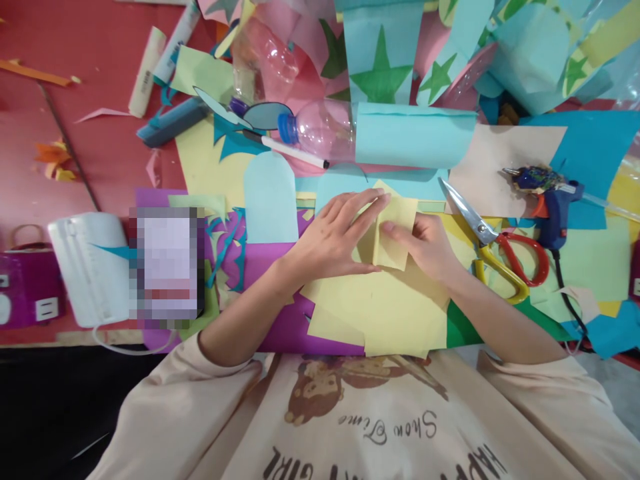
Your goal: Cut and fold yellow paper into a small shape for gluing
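Note:
A small piece of folded yellow paper [397, 233] stands between my two hands, above larger yellow sheets [395, 310]. My right hand [431, 248] pinches it, thumb on its near face and the other fingers behind. My left hand [343, 233] lies along its left edge, fingers stretched out, index fingertip touching the top and thumb at the lower corner. To the right of my right hand lie scissors [483, 233] with red and yellow handles, blades partly apart. A light blue paper piece with a rounded top [271, 197] is left of my left hand.
A plastic bottle wrapped in light blue paper [415, 137] lies behind my hands, with a marker [295, 152] before it. A glue gun [554, 210] with a cord is at the right. A white case [93, 267] and blurred phone [167, 267] are at the left.

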`<control>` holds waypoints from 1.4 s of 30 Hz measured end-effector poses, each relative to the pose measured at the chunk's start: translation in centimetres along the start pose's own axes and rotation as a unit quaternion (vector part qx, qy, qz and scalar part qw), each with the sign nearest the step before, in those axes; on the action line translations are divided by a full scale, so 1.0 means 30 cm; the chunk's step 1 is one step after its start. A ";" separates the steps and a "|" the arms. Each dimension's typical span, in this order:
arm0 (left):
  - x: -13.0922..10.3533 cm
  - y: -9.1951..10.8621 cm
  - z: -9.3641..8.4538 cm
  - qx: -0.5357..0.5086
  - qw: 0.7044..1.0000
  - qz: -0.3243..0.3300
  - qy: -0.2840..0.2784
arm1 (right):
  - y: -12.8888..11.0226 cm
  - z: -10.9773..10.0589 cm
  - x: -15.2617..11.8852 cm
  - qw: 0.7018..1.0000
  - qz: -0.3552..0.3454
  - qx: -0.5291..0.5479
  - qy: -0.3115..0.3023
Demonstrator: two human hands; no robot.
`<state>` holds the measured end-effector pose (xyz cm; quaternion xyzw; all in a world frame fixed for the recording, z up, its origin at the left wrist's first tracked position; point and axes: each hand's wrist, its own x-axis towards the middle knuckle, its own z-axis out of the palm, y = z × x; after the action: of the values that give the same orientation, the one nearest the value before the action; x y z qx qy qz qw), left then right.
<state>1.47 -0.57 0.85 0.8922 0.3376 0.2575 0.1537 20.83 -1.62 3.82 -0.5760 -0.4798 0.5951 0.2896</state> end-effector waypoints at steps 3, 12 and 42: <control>0.002 -0.001 0.005 0.045 0.997 0.045 0.034 | 0.002 0.006 -0.005 1.000 -0.011 -0.011 -0.002; -0.011 0.000 0.021 -0.032 0.998 0.024 0.041 | -0.005 0.005 0.006 0.996 0.014 0.071 -0.054; -0.019 -0.005 0.025 -0.059 0.996 0.021 0.064 | 0.006 -0.002 0.018 0.994 0.013 0.052 -0.092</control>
<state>1.44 -0.92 -0.05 0.8701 0.3122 0.3366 0.1791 20.82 -1.18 3.45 -0.5091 -0.4654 0.6733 0.2661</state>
